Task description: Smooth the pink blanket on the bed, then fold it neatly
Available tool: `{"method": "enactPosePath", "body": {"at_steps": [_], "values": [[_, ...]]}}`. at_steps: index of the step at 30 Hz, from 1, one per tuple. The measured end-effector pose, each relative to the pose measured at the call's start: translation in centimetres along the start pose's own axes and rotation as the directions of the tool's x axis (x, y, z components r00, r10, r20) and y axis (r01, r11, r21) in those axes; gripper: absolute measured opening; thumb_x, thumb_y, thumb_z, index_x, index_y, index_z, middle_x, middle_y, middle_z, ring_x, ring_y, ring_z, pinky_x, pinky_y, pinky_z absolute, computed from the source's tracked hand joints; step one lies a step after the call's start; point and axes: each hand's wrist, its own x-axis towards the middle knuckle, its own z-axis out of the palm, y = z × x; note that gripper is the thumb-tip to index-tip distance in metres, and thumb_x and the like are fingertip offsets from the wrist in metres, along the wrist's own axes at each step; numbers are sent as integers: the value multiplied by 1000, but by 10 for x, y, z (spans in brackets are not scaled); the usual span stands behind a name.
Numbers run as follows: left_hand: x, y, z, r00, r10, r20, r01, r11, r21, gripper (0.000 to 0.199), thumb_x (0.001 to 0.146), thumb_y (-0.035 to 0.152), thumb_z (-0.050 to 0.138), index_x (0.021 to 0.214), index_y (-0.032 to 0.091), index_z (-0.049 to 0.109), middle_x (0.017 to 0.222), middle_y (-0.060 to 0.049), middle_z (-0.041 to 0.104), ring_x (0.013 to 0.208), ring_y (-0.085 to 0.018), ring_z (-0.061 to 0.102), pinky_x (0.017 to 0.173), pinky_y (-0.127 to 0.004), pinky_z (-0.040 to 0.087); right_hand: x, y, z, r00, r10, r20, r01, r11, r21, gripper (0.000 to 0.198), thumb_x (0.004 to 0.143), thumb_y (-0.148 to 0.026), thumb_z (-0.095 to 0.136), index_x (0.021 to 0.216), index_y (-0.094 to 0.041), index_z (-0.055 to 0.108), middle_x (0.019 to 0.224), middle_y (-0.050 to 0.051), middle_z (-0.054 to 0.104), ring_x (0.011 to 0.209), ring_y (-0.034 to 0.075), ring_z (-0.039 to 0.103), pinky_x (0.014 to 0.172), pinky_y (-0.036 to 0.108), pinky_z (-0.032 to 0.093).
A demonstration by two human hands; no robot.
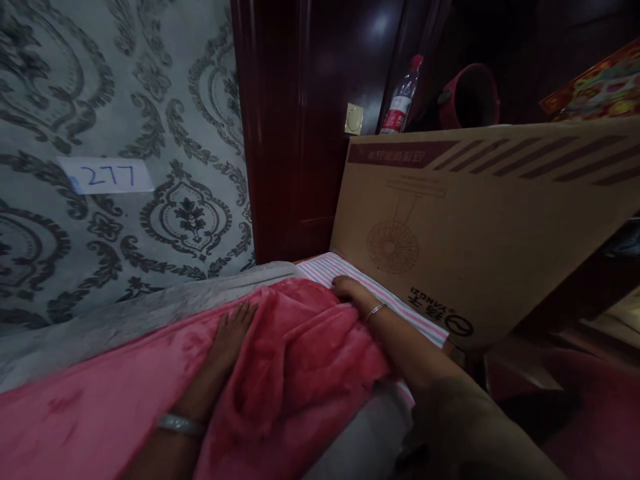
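Observation:
A pink plush blanket [300, 360] spreads over the bed, flat on the left and bunched into folds in the middle. My left hand [233, 333] lies flat on it, fingers stretched out beside the folds. At the blanket's far right edge is my right hand [350, 290], its fingers curled at the cloth; the fingertips are partly hidden, but they appear closed on the blanket's edge. Under that hand shows a striped pink, white and blue sheet [325, 267]. Grey bedding [210, 293] runs along the wall side.
A large cardboard box [475, 220] stands upright against the bed's right end. On it are a plastic bottle [400, 103] and a red round-rimmed object [473, 93]. Patterned wall [190, 153] with a paper marked 277 [110, 176] and a dark red door [280, 133] border the bed.

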Motion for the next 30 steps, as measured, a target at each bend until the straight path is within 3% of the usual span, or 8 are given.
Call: {"method": "enactPosePath", "body": {"at_steps": [4, 8, 9, 12, 15, 22, 26, 30], "values": [[1, 1, 2, 1000, -5, -23, 5, 999, -31, 62, 98, 26, 28, 160, 22, 25, 166, -10, 22, 154, -24, 21, 124, -54, 20, -13, 4, -17, 982, 18, -186, -29, 998, -54, 32, 89, -24, 60, 119, -16, 70, 123, 17, 69, 115, 29, 65, 90, 33, 50], [-2, 8, -7, 1000, -15, -22, 14, 998, -55, 64, 97, 27, 29, 161, 23, 18, 167, -8, 17, 155, -25, 18, 124, -54, 20, -26, 35, -39, 829, 39, -558, -81, 995, -50, 46, 102, -26, 34, 145, -18, 49, 137, 17, 61, 121, 27, 61, 96, 36, 46], [-3, 10, -10, 1000, -14, -18, 13, 998, -57, 65, 97, 27, 31, 161, 23, 19, 167, -9, 17, 155, -25, 18, 124, -55, 20, -27, 44, -40, 829, 47, -558, -92, 994, -52, 46, 101, -25, 37, 145, -18, 48, 133, 17, 64, 118, 26, 63, 94, 35, 47], [-6, 13, -17, 1000, -8, 1, 8, 998, -66, 65, 96, 25, 33, 160, 23, 24, 166, -10, 21, 155, -26, 18, 124, -56, 20, -23, 64, -32, 929, 110, -354, -145, 987, -71, 41, 94, -22, 53, 134, -19, 60, 123, 16, 70, 113, 26, 67, 88, 30, 49], [-7, 12, -18, 1000, 4, -4, -4, 998, -69, 64, 95, 22, 33, 159, 21, 28, 165, -11, 24, 154, -26, 19, 124, -55, 20, -12, 71, -18, 957, 159, -244, -180, 981, -66, 33, 87, -31, 67, 117, -16, 72, 115, 16, 74, 104, 25, 71, 80, 28, 52], [-4, 9, -16, 1000, 12, 6, -12, 1000, -28, 64, 96, 25, 33, 159, 21, 28, 164, -14, 26, 153, -28, 22, 122, -57, 22, 19, 71, -22, 917, 242, -317, -262, 965, -19, 37, 94, -31, 56, 122, -12, 71, 124, 19, 70, 117, 27, 67, 84, 25, 52], [-5, 12, -20, 1000, 5, 22, -4, 1000, -27, 63, 96, 26, 33, 158, 20, 28, 165, -13, 24, 154, -28, 22, 123, -56, 21, 28, 83, -40, 873, 323, -366, -338, 941, 23, 46, 101, -37, 43, 128, -9, 68, 120, 22, 71, 110, 25, 70, 76, 24, 53], [-4, 10, -17, 1000, 8, 20, -7, 999, -37, 62, 97, 28, 34, 158, 20, 28, 164, -14, 23, 154, -28, 22, 123, -57, 21, 28, 85, -42, 880, 314, -356, -338, 941, -4, 39, 98, -30, 50, 118, -5, 72, 113, 24, 73, 104, 26, 72, 74, 25, 54]]}}
